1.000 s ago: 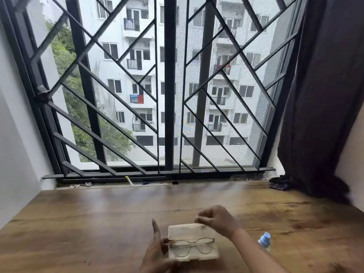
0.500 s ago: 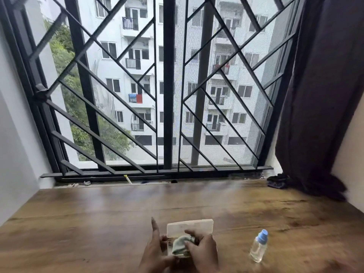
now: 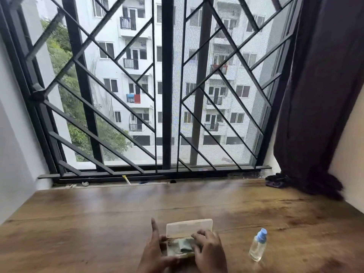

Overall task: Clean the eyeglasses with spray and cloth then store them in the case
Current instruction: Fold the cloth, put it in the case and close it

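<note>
A cream eyeglass case (image 3: 189, 227) lies open at the near edge of the wooden table (image 3: 94, 223), its lid standing upright. A folded grey-green cloth (image 3: 182, 247) sits inside the case and hides the eyeglasses. My left hand (image 3: 153, 253) grips the left end of the case, with the index finger pointing up. My right hand (image 3: 209, 253) covers the right end, its fingers curled onto the cloth. A clear spray bottle (image 3: 258, 245) with a blue cap stands upright to the right of my right hand, apart from it.
A black window grille (image 3: 167, 95) closes the far side of the table. A dark curtain (image 3: 319, 95) hangs at the right, with a small dark bundle (image 3: 275, 181) at its foot. White walls stand on both sides.
One second ago the glasses lay uncovered in the open case and my right hand hovered above. It has since laid the cloth over them and now rests on the case's right end.
</note>
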### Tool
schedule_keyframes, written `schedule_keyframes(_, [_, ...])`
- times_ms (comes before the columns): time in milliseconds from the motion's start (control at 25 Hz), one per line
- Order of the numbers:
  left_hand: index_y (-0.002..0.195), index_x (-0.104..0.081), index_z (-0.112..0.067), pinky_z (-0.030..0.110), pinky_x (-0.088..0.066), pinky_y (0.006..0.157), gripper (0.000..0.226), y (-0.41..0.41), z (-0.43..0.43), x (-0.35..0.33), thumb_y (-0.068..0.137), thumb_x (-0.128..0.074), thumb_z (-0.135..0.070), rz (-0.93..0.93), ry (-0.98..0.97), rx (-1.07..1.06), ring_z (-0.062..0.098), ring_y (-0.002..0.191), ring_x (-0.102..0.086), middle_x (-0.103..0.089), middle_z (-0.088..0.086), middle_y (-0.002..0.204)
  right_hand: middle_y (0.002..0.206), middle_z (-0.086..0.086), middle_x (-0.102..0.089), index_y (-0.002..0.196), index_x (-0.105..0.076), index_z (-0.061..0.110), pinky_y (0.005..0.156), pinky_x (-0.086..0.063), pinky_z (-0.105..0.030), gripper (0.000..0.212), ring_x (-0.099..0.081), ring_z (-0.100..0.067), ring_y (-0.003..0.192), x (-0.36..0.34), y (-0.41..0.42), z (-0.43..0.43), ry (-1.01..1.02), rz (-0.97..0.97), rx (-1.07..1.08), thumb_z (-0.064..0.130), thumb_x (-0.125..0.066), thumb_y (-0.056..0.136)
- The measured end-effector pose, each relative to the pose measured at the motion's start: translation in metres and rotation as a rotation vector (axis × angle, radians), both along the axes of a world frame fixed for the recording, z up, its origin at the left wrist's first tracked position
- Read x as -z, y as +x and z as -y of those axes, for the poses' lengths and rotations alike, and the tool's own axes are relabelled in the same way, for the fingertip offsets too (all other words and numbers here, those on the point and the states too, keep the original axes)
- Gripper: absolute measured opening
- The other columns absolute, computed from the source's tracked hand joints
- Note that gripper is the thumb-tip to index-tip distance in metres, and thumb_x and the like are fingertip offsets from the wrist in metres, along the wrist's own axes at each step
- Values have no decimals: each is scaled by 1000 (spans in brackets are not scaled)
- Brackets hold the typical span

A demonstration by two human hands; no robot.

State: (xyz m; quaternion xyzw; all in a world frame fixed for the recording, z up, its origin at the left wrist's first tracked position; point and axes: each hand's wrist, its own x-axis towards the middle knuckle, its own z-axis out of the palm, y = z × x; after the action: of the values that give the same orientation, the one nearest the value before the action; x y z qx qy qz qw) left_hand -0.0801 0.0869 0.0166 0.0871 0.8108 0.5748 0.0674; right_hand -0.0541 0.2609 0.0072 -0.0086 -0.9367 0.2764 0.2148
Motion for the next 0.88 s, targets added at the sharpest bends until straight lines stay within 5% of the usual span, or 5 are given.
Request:
schedule_keyframes(160, [132,26,-27,-2,-40,65,158,-1,0,2,16,-66,-81,-4,-16,-14,-18,80,-58,-63,-13,96,77,12,-69,65,-67,31,50,-46,-16,32,-41,-14,75,5,3,-1,118,-125,-28,20,-78,36])
schedule_keyframes(440, [131,31,-33,1,-41,68,156,-6,1,9,19,-66,-81,-1,-50,-22,-15,82,-59,-65,-10,97,106,0,-70,101,-69,25,78,-41,-28,37,-51,-17,98,-11,-3,-17,154,-391,-23,27,-65,64])
schedule_keyframes(680, [137,15,-26,-4,-38,68,154,-7,3,16,19,-66,-82,-7,-97,-15,-25,83,-53,-67,-26,87,135,7,-52,132,-48,22,114,-18,-30,75,-37,-14,132,-39,-32,-30,264,24,-243,53,-54,64])
schedule_keyframes(800, [139,1,-16,-7,-34,71,148,-8,4,20,23,-74,-68,-51,-130,-4,-36,78,-43,-41,-63,74,120,1,-64,116,-64,17,97,-24,-1,43,-55,-13,115,-31,-36,-34,46,65,-298,24,-65,74])
schedule_keyframes(880, [139,-21,-21,-4,-37,73,123,-9,3,21,32,-70,-57,-73,-161,-23,-31,78,-49,-44,-59,79,99,-4,-73,99,-72,17,85,-29,5,34,-66,-15,94,-25,-32,-37,-3,8,-299,12,-67,65])
